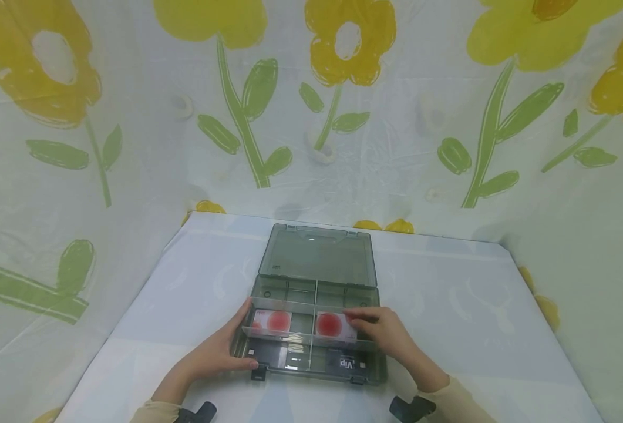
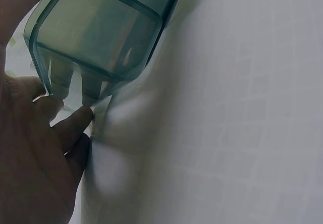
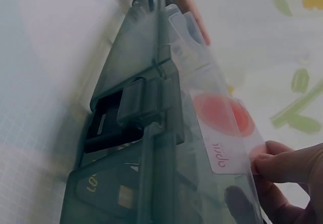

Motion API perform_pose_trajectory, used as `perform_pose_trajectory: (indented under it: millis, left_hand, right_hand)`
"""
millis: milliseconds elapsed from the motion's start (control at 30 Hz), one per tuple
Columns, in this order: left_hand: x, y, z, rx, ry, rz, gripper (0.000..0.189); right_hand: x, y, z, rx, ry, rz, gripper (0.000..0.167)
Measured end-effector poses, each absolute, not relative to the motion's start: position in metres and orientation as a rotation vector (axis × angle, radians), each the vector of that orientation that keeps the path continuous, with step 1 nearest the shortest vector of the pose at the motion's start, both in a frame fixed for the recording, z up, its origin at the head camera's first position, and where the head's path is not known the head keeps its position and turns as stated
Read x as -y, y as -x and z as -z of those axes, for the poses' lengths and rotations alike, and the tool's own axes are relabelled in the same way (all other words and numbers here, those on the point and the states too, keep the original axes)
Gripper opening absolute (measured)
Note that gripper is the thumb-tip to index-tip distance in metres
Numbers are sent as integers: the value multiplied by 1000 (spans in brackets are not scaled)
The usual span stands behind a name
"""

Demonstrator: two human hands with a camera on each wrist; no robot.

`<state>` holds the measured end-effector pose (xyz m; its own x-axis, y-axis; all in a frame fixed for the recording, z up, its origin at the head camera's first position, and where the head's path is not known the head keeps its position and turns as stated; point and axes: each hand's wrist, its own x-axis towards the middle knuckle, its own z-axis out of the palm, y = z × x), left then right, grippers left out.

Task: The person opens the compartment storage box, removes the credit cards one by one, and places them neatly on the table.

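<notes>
A translucent grey-green divided plastic box [image 1: 380, 367] lies with its lid folded back, away from me. My left hand [image 1: 213, 351] grips its left side, thumb by the front latch; in the left wrist view, the fingers [image 2: 73, 128] touch the box's corner. Between thumb and fingers, my right hand [image 1: 390, 335] pinches the right end of a white card with a red circle [image 1: 329, 325], in the middle-right compartment. The right wrist view shows this card [image 3: 227, 156] behind a clear divider, partly above the rim. A similar red-and-white card [image 1: 278, 321] lies in the middle-left compartment.
Dark cards, one marked "Vip" [image 1: 336, 362], lie in the front compartments. The open lid [image 1: 319, 254] rests behind the box on the white table [image 1: 448, 317]. A flower-printed curtain [image 1: 396, 147] surrounds the table at the back and sides.
</notes>
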<state>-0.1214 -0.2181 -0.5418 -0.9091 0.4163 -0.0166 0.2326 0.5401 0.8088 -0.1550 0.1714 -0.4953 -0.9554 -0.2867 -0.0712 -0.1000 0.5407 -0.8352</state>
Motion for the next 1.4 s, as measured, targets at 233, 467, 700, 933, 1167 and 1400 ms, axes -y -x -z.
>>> perform_pose_trajectory:
  millis: [233, 467, 700, 933, 1167, 1400]
  left_hand:
    - [218, 121, 542, -2574, -546, -1301, 134]
    - [218, 121, 543, -2567, -545, -1304, 134]
    - [218, 120, 542, -2569, -533, -1302, 134]
    - [217, 121, 541, -2561, -537, -1302, 134]
    - [218, 121, 543, -2567, -535, -1298, 134]
    - [218, 121, 543, -2567, -532, -1295, 134]
  right_hand:
    - [-175, 154, 490, -2543, 302, 1428, 25]
    - [-179, 154, 486, -2555, 241, 1439, 23]
    - [-189, 158, 480, -2601, 164, 1449, 23]
    - [-197, 159, 473, -2641, 163, 1402, 24]
    - [-207, 160, 468, -2649, 130, 1410, 24]
    - [-220, 162, 466, -2680, 114, 1407, 26]
